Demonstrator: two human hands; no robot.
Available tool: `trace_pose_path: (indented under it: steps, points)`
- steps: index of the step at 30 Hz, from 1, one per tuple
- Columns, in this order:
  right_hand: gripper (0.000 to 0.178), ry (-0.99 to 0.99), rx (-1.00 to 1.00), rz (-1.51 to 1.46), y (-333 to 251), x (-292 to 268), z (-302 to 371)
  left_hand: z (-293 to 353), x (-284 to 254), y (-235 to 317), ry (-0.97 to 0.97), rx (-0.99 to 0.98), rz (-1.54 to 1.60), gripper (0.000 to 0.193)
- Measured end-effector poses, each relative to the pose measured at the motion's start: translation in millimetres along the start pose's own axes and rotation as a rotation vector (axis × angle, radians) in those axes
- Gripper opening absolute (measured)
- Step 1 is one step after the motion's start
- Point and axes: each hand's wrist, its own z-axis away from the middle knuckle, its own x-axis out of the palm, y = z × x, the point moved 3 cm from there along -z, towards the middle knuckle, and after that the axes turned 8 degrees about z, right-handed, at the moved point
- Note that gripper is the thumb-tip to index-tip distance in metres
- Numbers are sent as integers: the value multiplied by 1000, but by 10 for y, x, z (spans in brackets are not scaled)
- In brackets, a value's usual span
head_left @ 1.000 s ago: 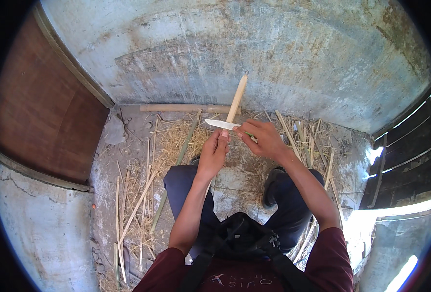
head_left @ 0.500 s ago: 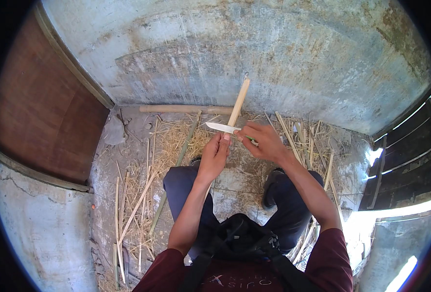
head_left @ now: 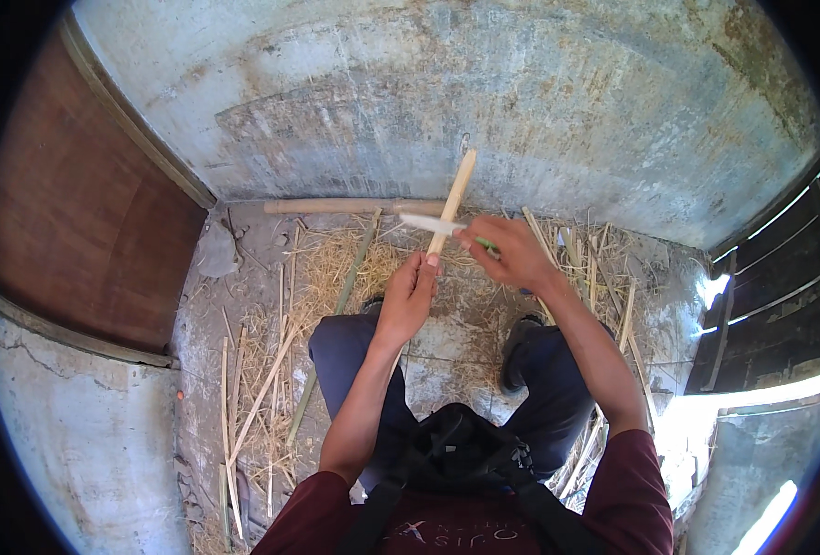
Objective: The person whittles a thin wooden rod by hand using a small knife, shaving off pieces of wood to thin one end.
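Observation:
A pale strip of split bamboo (head_left: 460, 188) slants up and away from me toward the wall. My left hand (head_left: 410, 294) is closed round its near part, thumb on top. In my right hand (head_left: 511, 252) is a knife (head_left: 431, 224) with a green handle, the handle mostly covered by my fingers. Its blade, a little blurred, lies across the strip just beyond my left thumb, with the tip pointing left. A thin curl (head_left: 465, 142) shows at the strip's far end.
Pale shavings (head_left: 359, 264) and several long bamboo strips litter the floor on both sides of my legs. A round bamboo pole (head_left: 326, 206) lies along the foot of the stained wall (head_left: 354, 102). A brown door panel (head_left: 77, 194) stands at the left, dark slats (head_left: 770, 296) at the right.
My right hand has moved the knife a short way up the strip, away from my left hand. My left hand and the strip have hardly moved.

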Motion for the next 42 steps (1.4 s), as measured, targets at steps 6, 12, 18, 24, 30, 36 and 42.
trace_pose_path:
  steps: [6,12,18,24,30,36,42]
  points:
    - [12,41,95,65,243,-102,-61,-29,78,2,-2,6,-37,37]
    - [14,-17,8,31,30,-14,23,8,33,-19,-6,19,-32,36]
    - [14,48,-4,166,187,-86,-16,-8,96,50,5,43,-105,37]
    - [12,47,-47,137,27,11,42,37,32,35,5,66,-134,37]
    - [13,52,58,177,179,-23,-27,40,62,59,14,77,-165,37]
    - [13,61,-50,123,26,60,17,34,13,19,12,84,-114,36]
    - [15,99,-28,141,206,-47,-38,49,81,67,2,60,-145,36]
